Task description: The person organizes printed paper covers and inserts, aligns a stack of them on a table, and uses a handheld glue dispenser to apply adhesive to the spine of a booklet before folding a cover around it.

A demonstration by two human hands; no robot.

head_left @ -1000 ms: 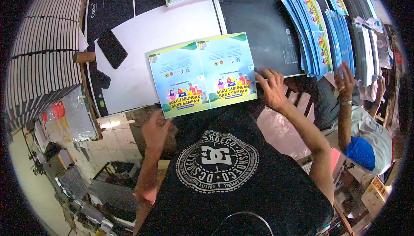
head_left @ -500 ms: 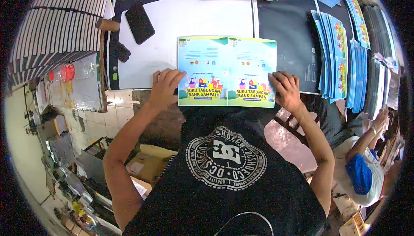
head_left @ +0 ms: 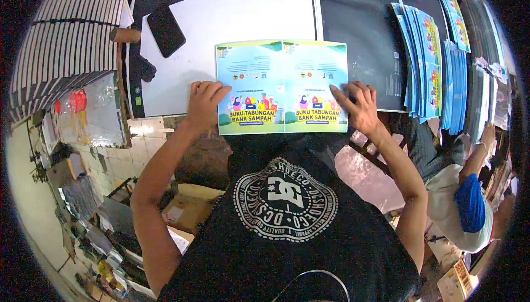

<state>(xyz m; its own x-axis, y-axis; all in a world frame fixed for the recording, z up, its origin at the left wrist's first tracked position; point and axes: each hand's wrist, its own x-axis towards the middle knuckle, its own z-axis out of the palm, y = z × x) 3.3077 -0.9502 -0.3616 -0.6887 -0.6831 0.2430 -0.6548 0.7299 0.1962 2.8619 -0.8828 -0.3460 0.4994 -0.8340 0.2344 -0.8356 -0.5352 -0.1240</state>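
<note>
A light blue printed booklet (head_left: 259,86) lies at the table's front edge, close against my shirt. Two matching colourful panels sit side by side on it, with a seam down the middle. My left hand (head_left: 204,103) grips its left edge, fingers bent over the border and thumb hidden. At the right edge, my right hand (head_left: 360,106) rests with fingers apart, the index finger stretched onto the printed face. How many layers lie under the top sheet cannot be told.
Beyond the booklet lies a white sheet (head_left: 248,20) on the dark tabletop, bearing a black phone (head_left: 166,31) and a wooden cylinder (head_left: 125,35). Stacked booklets (head_left: 422,62) stand at right, thick book piles (head_left: 72,42) at left. Another person (head_left: 469,208) works at far right.
My right index finger has moved inward onto the printed face, the fingers spreading. My left hand stays at the left edge. The view has shifted slightly.
</note>
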